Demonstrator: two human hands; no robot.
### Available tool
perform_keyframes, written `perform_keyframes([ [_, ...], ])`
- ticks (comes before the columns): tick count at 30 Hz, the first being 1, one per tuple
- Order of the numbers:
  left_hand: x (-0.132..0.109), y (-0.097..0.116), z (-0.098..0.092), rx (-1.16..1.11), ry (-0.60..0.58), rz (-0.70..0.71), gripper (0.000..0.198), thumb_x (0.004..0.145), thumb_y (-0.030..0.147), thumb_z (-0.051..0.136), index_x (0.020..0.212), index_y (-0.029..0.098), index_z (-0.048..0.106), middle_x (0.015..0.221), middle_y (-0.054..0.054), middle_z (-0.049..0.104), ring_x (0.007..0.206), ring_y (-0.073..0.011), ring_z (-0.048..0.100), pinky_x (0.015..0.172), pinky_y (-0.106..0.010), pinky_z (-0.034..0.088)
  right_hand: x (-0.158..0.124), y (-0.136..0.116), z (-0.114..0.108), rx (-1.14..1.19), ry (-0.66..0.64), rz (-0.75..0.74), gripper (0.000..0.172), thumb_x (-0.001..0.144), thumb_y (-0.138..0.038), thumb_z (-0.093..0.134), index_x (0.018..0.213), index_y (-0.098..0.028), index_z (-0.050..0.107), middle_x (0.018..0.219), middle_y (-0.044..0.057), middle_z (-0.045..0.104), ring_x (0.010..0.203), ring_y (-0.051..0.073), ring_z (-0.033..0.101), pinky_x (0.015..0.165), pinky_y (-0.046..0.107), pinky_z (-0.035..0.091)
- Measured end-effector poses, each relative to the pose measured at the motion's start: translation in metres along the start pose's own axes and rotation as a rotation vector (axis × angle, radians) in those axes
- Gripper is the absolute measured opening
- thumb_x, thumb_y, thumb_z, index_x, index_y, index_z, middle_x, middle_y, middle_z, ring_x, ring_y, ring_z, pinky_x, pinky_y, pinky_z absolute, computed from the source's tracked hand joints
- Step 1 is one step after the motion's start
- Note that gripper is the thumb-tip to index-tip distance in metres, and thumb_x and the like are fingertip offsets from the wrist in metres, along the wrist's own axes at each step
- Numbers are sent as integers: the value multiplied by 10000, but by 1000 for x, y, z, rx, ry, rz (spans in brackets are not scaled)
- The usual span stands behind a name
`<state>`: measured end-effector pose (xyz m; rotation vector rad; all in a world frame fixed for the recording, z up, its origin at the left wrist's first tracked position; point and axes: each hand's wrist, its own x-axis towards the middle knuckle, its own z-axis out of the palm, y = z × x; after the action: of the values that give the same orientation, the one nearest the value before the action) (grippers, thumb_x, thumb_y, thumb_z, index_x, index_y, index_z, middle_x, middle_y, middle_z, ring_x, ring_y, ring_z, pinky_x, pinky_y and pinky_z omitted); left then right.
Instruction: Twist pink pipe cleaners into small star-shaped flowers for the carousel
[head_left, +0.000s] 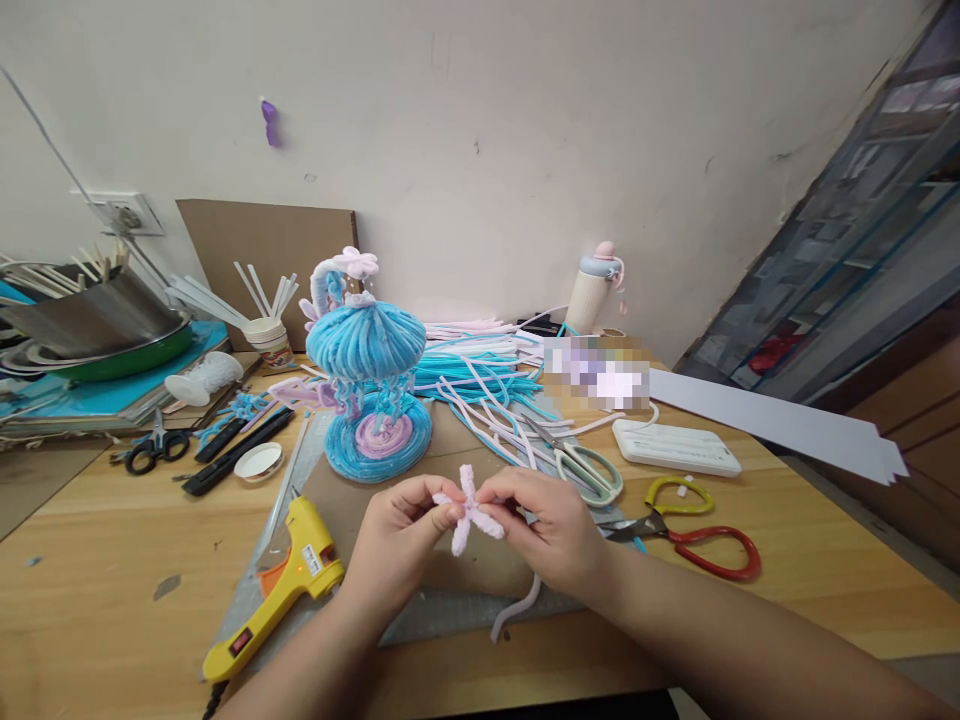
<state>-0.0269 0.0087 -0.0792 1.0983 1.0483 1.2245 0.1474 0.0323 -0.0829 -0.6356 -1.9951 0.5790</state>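
Note:
Both of my hands pinch a small pale pink star-shaped piece of fuzzy pipe cleaner (469,512) above the work mat. My left hand (405,530) grips its left arm between thumb and fingers. From the right, my right hand (551,520) pinches it near the middle. Just behind my hands stands a blue pipe-cleaner jellyfish model (366,342) on a round blue and pink coiled base (341,452). A loose pale pipe cleaner (517,610) hangs below my right hand.
A yellow glue gun (304,570) lies left, near a craft knife (240,452) and black scissors (157,445). Right are red-yellow scissors (720,550), pale green scissors (589,472) and a white power bank (675,447). Blue and pink pipe cleaners (487,375) and a bottle (592,290) are behind.

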Motion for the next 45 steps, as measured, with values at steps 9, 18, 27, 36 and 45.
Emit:
perform_keyframes([
  [9, 2, 2, 1, 12, 7, -8, 137, 637, 261, 756, 676, 148, 690, 610, 0, 641, 583, -99, 529, 563, -179, 408, 0, -1, 0, -7, 0, 10, 90, 854, -160, 524, 865, -186, 609, 737, 20, 642, 665, 118, 582, 614, 224, 456],
  [18, 1, -1, 1, 35, 18, -2, 169, 633, 282, 756, 682, 137, 684, 606, -8, 631, 573, -110, 523, 560, -201, 410, 0, -1, -1, -9, -9, 23, 90, 853, -156, 527, 855, -186, 612, 727, 17, 639, 654, 117, 576, 610, 227, 449],
  [27, 1, -1, 1, 32, 11, -12, 160, 641, 281, 750, 679, 141, 682, 607, -4, 636, 577, -107, 527, 565, -195, 410, 1, 0, -1, -5, -26, 25, 89, 855, -166, 523, 846, -183, 610, 716, 17, 627, 647, 118, 562, 608, 232, 441],
  [36, 2, -1, 0, 91, 3, 56, 164, 662, 296, 734, 691, 143, 682, 659, -27, 607, 628, -137, 525, 598, -230, 422, 1, 0, 0, -3, -14, 30, 92, 853, -165, 522, 843, -184, 612, 721, 20, 635, 654, 121, 574, 612, 233, 448],
  [45, 5, -4, -2, 170, -33, 224, 95, 715, 258, 689, 702, 164, 698, 812, -45, 541, 781, -171, 522, 697, -257, 417, 0, 1, 2, -15, -1, 17, 87, 852, -170, 525, 845, -187, 610, 713, 17, 632, 638, 120, 568, 602, 233, 449],
])
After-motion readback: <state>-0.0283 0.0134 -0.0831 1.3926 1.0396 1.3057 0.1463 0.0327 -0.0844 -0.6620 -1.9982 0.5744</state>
